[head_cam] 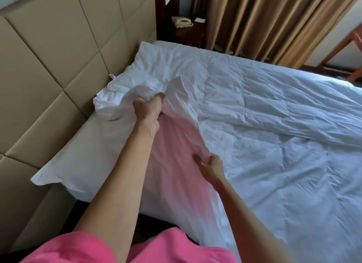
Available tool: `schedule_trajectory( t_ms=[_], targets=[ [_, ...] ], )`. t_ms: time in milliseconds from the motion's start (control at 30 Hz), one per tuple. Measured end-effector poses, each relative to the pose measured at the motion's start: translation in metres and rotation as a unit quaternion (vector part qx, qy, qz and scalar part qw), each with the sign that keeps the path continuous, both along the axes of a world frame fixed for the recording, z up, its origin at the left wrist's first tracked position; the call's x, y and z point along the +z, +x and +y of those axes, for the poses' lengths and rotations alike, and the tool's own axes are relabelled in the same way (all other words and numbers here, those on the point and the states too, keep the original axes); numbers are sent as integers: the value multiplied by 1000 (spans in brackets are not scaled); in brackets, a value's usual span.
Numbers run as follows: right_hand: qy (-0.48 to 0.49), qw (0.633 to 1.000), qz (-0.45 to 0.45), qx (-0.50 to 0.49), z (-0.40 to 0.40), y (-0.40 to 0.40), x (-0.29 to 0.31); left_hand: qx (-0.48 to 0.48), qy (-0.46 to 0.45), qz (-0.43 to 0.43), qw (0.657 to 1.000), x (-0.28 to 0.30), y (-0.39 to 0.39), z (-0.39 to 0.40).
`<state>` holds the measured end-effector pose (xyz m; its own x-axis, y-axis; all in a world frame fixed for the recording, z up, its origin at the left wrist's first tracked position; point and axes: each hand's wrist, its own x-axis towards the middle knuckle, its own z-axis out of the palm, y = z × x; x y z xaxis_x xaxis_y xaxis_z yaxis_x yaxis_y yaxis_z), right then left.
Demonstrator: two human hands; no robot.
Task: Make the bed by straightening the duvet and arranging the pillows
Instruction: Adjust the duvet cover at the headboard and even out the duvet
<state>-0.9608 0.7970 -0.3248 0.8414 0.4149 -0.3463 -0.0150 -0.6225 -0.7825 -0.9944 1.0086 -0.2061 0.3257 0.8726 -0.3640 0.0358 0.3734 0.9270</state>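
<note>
Beside padded headboard point(58, 57): duvet point(274, 125) edge is gripped by left hand point(148, 109) and right hand point(210, 164), raised for straightening.

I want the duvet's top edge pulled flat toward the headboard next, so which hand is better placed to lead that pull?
Probably the left hand: it grips the duvet fold close to the headboard, while the right hand holds the edge farther back.

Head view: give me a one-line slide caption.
Both hands, left hand and right hand, grip the white duvet's folded top edge beside a pillow at the padded headboard.
</note>
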Motion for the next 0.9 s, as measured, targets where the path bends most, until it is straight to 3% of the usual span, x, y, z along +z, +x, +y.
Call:
schedule_trajectory(
  t_ms=[200,433,633,800,900],
  targets=[
    [-109,993,37,14,8,-6,-11,9,-3,-54,998,21,-1,57],
    [-100,983,-135,-68,40,12,27,24,27,-35,999,23,-2,122],
    [-87,938,-295,-161,102,77,101,5,76,-31,997,53,1,165],
    [-32,910,-366,-193,150,118,155,12,140,-72,987,78,9,194],
    [-9,900,-386,-201,174,140,178,32,134,-103,985,87,21,208]
  ],
)
